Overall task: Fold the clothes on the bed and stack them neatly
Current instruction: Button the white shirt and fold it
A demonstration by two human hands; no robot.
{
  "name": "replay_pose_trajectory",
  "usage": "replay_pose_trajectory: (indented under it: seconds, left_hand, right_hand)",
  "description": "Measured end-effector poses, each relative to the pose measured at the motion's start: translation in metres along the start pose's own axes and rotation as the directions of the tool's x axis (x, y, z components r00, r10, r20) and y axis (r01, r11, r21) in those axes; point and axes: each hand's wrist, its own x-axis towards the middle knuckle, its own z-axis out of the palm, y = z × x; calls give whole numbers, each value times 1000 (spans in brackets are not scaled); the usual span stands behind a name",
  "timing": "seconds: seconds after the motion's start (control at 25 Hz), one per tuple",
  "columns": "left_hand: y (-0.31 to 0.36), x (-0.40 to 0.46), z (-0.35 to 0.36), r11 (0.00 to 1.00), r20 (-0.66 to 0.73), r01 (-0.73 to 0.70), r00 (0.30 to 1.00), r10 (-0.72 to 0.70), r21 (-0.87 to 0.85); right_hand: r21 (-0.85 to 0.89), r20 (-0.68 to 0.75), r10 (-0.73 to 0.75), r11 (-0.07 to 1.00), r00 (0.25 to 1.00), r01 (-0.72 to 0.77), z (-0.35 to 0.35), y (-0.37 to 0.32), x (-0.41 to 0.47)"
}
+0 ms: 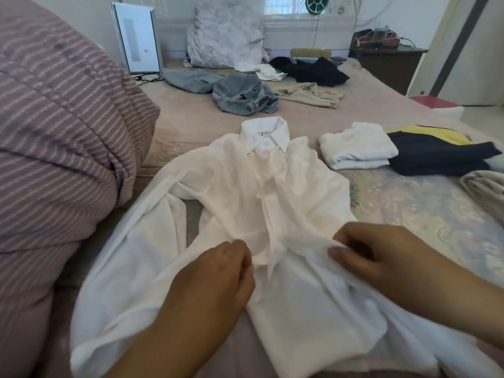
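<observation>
A white collared shirt (240, 192) lies face up on the bed (409, 208), collar pointing away from me, sleeves spread to the sides. My left hand (218, 274) pinches the fabric near the button placket at the shirt's lower front. My right hand (381, 255) grips a fold of the same shirt just right of the placket, thumb on top. To the right lie a folded white garment (357, 150) and a folded dark navy garment (436, 156) with yellow cloth (431, 132) behind it.
A striped purple duvet (54, 132) is heaped at the left. Farther up the bed lie crumpled jeans (242, 95), a grey garment (188, 80), a beige garment (308, 95), black clothes (313, 68), a white garment (261, 70) and a pillow (223, 36). A grey-beige cloth (485, 186) sits at the right edge.
</observation>
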Motion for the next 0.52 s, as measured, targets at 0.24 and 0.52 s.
replay_pose_trajectory:
  seconds: [0.24,0.52]
  left_hand:
    - [10,28,-26,822,161,300,954,-253,-484]
    - [16,43,-10,582,315,479,876,-365,-658]
  right_hand:
    - [749,144,250,605,958,-270,-13,-4,40]
    - [846,194,347,415,918,-336,3,3,57]
